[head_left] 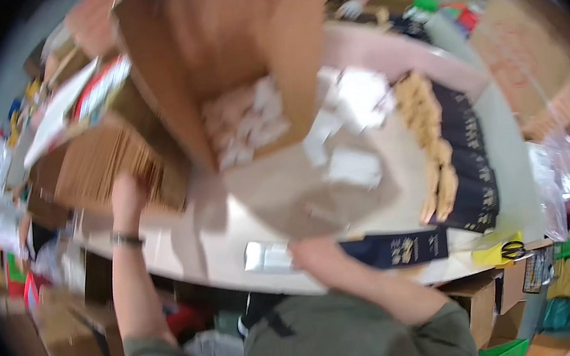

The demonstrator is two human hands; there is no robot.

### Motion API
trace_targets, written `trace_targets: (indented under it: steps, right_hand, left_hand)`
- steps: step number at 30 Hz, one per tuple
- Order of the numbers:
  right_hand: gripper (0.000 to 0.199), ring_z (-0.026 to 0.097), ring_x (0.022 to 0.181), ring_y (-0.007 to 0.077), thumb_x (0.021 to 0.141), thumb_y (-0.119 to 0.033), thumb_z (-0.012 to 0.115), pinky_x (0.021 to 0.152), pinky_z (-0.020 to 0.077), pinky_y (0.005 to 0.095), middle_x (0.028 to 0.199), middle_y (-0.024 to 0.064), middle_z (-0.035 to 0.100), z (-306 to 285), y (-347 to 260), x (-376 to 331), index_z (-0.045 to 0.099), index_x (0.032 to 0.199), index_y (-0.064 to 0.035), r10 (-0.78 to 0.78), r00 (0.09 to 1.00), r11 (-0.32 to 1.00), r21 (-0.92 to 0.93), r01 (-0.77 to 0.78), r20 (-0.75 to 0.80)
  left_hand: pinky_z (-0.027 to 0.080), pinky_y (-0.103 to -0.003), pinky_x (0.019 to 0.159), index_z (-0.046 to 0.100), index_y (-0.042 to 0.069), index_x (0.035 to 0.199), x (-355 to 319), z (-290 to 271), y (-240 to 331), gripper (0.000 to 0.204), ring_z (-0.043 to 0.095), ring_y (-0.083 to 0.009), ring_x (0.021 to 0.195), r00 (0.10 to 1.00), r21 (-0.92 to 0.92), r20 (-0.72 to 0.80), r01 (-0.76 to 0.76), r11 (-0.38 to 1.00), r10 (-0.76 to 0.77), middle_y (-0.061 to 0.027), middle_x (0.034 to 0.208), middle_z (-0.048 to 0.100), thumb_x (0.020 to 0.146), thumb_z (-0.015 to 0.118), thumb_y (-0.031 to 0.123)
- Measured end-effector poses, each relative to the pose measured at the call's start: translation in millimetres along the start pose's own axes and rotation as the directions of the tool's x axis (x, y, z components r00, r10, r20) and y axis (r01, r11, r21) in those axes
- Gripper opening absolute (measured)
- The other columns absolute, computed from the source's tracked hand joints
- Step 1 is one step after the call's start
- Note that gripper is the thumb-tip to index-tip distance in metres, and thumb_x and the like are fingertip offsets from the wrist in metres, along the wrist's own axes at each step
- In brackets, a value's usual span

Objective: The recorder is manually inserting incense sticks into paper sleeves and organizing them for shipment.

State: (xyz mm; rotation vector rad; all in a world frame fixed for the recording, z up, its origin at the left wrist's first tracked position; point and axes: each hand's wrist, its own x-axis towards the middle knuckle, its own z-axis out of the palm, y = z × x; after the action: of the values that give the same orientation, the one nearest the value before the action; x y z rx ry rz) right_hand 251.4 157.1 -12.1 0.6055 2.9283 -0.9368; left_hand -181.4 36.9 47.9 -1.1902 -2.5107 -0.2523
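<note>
My left hand point(130, 194) is in an open carton at the left, its fingers curled at the edges of the tightly packed brown cardboard sheets point(93, 167). Motion blur hides exactly how many sheets it grips. Near the table's front edge, my right hand point(315, 252) is closed at the end of a flat silvery-white packet point(265, 256). To the right of that hand lies a dark navy printed sleeve point(403, 247) with pale and gold marks. Whether the packet and sleeve are joined is hidden under the hand.
A tall open carton point(300, 58) holding small white pieces point(247, 119) stands behind. White packets point(357, 167) lie mid-table. Tan pieces point(427, 142) and dark navy sleeves point(467, 159) form rows at right. Black-handled scissors point(513, 250) rest by a yellow item point(491, 251).
</note>
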Motion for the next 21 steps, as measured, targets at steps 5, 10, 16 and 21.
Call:
trace_targets:
  steps: [5, 10, 16, 21]
  right_hand:
    - [0.026, 0.060, 0.086, 0.0350, 0.084, -0.025, 0.068, 0.074, 0.0510, 0.0454, 0.092, 0.0146, 0.057, -16, -10, -24, 0.057, 0.096, -0.0049, -0.153, 0.972, 0.986, -0.088, 0.139, -0.181]
    - [0.021, 0.059, 0.089, 0.0342, 0.079, -0.022, 0.071, 0.077, 0.0499, 0.0444, 0.093, 0.0149, 0.058, -34, 14, -44, 0.059, 0.086, -0.0051, -0.216, 0.942, 0.975, -0.110, 0.194, -0.256]
    - [0.032, 0.059, 0.097, 0.0340, 0.074, -0.017, 0.078, 0.085, 0.0484, 0.0427, 0.108, 0.0133, 0.061, -22, 28, -68, 0.063, 0.099, -0.0039, -0.168, 0.890, 0.986, -0.054, 0.160, -0.423]
    - [0.035, 0.051, 0.117, 0.0391, 0.072, -0.018, 0.079, 0.099, 0.0420, 0.0479, 0.126, 0.0193, 0.054, -18, 25, -73, 0.060, 0.097, -0.0019, -0.142, 0.921, 0.989, -0.012, 0.148, -0.364]
  left_hand:
    - [0.051, -0.051, 0.071, 0.064, 0.000, 0.088, 2, -27, 26, 0.019, 0.063, -0.0439, 0.078, 0.999, -0.024, 0.039, 0.034, 0.999, -0.033, -0.0259, 0.079, 0.064, 0.091, 0.055, 0.017]
    - [0.049, -0.044, 0.071, 0.062, 0.000, 0.102, -17, -22, 19, 0.017, 0.064, -0.0355, 0.085, 0.970, -0.056, -0.231, 0.061, 0.997, -0.072, -0.0220, 0.090, 0.064, 0.096, 0.049, 0.010]
    - [0.036, -0.015, 0.062, 0.059, -0.001, 0.125, -123, -26, 53, 0.034, 0.043, -0.0030, 0.071, 0.774, -0.940, 0.338, 0.310, -0.146, -0.536, 0.0035, 0.090, 0.056, 0.105, 0.049, 0.025]
    - [0.043, -0.024, 0.077, 0.064, -0.001, 0.113, -206, -17, 74, 0.019, 0.052, -0.0099, 0.085, 0.854, -0.854, 0.520, 0.520, -0.009, -0.009, -0.0010, 0.096, 0.060, 0.099, 0.056, 0.011]
